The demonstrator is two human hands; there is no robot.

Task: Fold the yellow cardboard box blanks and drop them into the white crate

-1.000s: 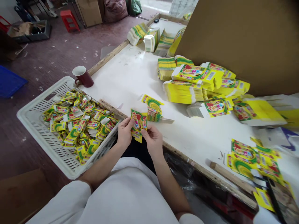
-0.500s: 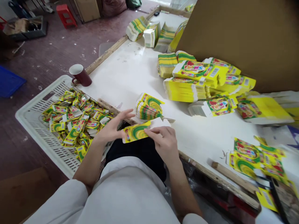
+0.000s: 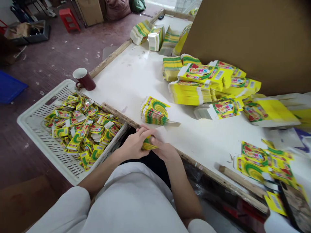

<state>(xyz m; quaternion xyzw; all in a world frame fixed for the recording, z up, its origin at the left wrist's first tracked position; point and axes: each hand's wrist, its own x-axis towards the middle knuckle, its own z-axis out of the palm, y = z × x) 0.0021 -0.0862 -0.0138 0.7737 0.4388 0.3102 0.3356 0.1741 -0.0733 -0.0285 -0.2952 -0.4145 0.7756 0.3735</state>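
Leftmost, beside the left forearm, is a crate (image 3: 48,147) heaped with small cartons (image 3: 79,139). Beyond it, up and left of the left hand (image 3: 133,144), a mug (image 3: 85,82) stands on the corner of the bench (image 3: 121,81). The left hand has its fingers bent over a carton (image 3: 147,146), hiding most of it. That carton sits between the two hands, over the lap at the bench's edge. Just beyond them, a stack (image 3: 155,111) of flat cartons leans on the bench. The right hand (image 3: 167,150) grips the carton's other end, its thumb along the side; the remaining fingers are hidden. Farther out and right of it lie bundles (image 3: 191,92); nearer, well to its right, more loose blanks (image 3: 255,158) and a wood strip (image 3: 243,183).

The step in hand looks like shaping or closing the carton; the next move seems to call for a steady left hold while the right works the end.
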